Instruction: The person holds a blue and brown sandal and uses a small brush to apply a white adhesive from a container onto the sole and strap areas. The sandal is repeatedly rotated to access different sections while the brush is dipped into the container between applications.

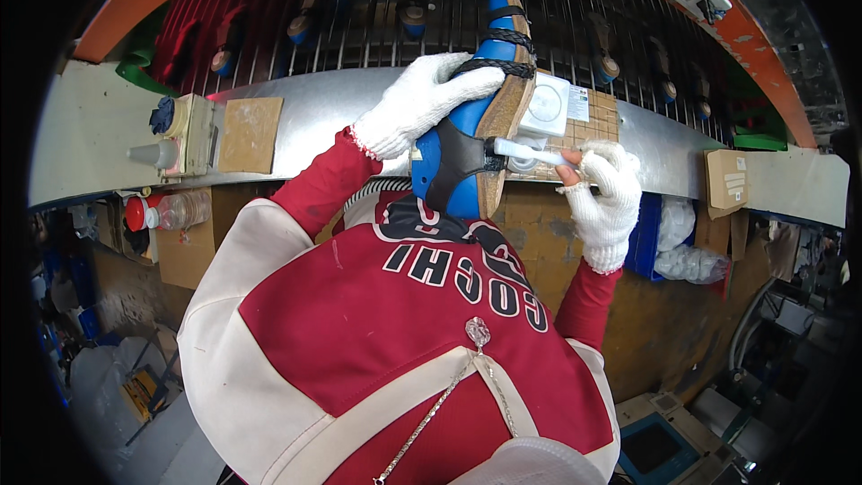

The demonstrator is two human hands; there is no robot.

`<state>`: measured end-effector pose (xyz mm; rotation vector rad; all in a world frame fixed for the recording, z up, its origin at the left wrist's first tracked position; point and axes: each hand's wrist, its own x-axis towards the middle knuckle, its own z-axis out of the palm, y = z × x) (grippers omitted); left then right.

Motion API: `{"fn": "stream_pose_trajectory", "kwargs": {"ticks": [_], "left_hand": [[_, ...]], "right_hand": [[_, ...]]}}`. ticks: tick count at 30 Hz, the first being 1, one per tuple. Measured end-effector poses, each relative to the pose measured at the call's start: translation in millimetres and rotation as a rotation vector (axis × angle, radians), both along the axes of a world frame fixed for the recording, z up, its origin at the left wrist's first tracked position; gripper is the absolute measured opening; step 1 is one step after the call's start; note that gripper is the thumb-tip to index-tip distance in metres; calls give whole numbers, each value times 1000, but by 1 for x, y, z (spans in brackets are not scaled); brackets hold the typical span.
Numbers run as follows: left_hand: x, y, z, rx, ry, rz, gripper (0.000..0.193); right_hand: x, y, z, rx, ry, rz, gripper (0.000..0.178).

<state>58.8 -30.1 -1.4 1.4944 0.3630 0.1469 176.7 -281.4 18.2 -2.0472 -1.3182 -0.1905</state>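
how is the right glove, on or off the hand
On: the white knit glove covers the right hand to the wrist, though two fingers show bare tips.

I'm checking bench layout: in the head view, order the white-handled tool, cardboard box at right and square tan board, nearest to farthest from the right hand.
1. White-handled tool: held in the right hand.
2. Cardboard box: right of that hand.
3. Square tan board: left, past the left hand.

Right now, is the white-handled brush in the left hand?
No, the gloved right hand holds the white-handled brush, while the gloved left hand grips the blue shoe last.
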Motion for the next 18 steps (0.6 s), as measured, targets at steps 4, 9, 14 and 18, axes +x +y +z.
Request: {"fn": "stream_pose_trajectory", "kwargs": {"ticks": [4,9,14,18], "left_hand": [[-1,0,-2,-40,22,-7,54],[-9,-5,1,-119,-40,40,62],[-16,-14,-6,-299,-36,200,89],[-15,-12,-15,-426,-67,162,99]], "right_hand": [[6,-6,0,-88,117,94,22],[0,1,-18,172,493,-31,17],[-10,-1,-28,166,661,22,16],[-12,0,-32,264,769,-50,15]]}}
